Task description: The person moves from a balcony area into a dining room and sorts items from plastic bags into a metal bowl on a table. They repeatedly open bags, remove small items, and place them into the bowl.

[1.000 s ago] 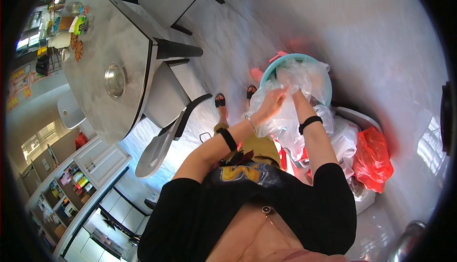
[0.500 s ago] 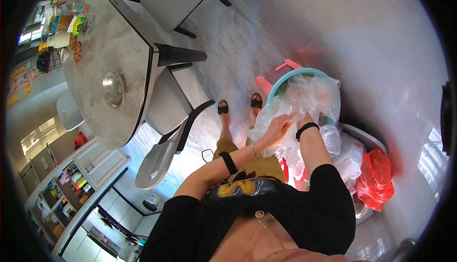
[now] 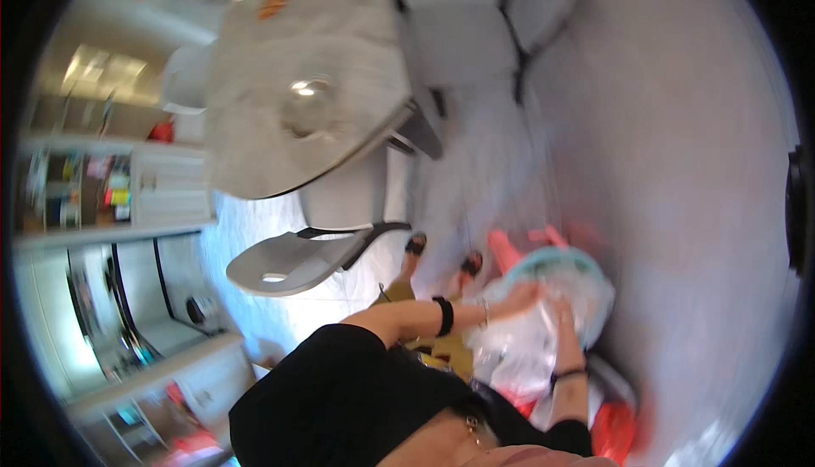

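Note:
Motion blurs the whole head view. A thin clear plastic bag (image 3: pixel 514 355) hangs crumpled from my hands toward my lap. My left hand (image 3: pixel 519 297) reaches in from the left, its fingers closed at the bag's upper edge. Close beside it, my right hand (image 3: pixel 561 312) is also closed on the bag plastic, its fingertips smeared. Both hands are over the near left part of a round light-blue tub (image 3: pixel 608 290). Whitish, see-through plastic (image 3: pixel 586 287) fills the tub; what lies beneath cannot be made out.
A pink stool (image 3: pixel 504 252) shows behind the tub. Close to my right arm lies a red plastic bag (image 3: pixel 613 431) beside a grey bin edge (image 3: pixel 613 379). To the left stand a grey chair (image 3: pixel 284 265) and a marble-topped table (image 3: pixel 246 149) bearing a metal bowl (image 3: pixel 310 110).
My view has swung, so the table and chair appear turned and the tub sits lower. Both hands stay together at the clear bag, which now bunches nearer my lap.

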Available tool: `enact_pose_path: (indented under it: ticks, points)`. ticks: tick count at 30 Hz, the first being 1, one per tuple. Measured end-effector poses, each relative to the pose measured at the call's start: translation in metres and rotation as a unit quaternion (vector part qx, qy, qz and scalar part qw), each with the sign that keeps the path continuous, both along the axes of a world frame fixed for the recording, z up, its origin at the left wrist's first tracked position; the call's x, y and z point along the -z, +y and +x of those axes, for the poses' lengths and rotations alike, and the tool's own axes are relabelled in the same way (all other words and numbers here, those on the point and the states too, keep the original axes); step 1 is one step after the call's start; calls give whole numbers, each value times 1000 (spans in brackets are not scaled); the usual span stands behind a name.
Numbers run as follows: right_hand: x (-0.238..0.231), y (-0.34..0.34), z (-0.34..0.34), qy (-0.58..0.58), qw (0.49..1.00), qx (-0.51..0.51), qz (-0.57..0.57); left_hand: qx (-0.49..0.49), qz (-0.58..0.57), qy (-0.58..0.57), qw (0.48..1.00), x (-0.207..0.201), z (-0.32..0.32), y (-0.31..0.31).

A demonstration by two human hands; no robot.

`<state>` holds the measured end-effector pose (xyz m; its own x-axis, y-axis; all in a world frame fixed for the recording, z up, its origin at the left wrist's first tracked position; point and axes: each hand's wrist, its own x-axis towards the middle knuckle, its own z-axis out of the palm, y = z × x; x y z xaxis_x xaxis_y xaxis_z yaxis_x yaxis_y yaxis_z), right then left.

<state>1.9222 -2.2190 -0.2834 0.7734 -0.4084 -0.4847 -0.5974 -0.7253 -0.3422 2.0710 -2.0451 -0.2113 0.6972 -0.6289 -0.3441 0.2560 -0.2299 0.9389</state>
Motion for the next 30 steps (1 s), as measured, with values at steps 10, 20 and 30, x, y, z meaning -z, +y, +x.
enact_pose_path:
  ticks: [10,20,30]
  points:
    - [18,1,50,-100,952,-256,-136,159,-30,167,973,-33,46,35]
    - [-163,74,164,-77,900,299,308,-70,-60,234,968,-18,91,136]
    - [-232,253,413,-21,778,233,584,-187,-44,348,917,3,129,199]
